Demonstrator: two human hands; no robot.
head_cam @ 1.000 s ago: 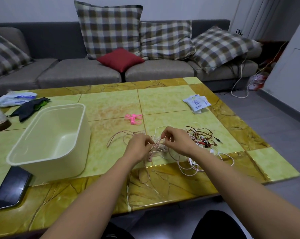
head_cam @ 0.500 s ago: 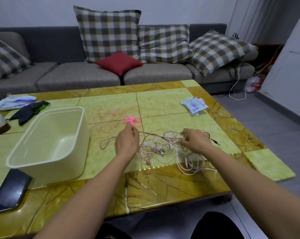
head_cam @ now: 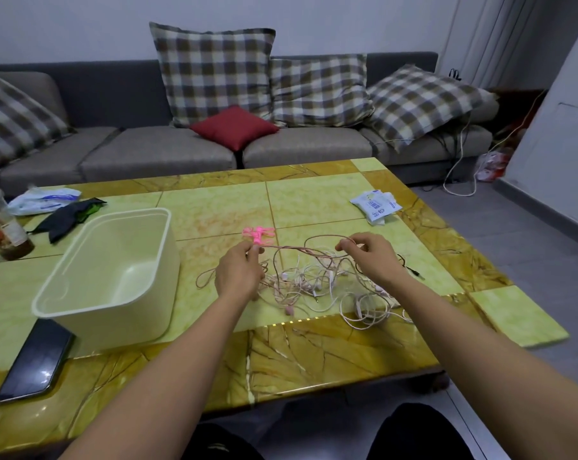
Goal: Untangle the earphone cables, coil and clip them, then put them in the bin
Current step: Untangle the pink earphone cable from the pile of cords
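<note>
Two hands: your left hand and right hand, held apart, each pinch one brownish earphone cable.
Tangle: beneath it, on table.

Both bare forearms reach forward, side by side and apart. The left hand shows its back, thumb and fingertips pinched on a thin cable — the right hand pinches the same strand farther along, its other fingers loosely curled.
</note>
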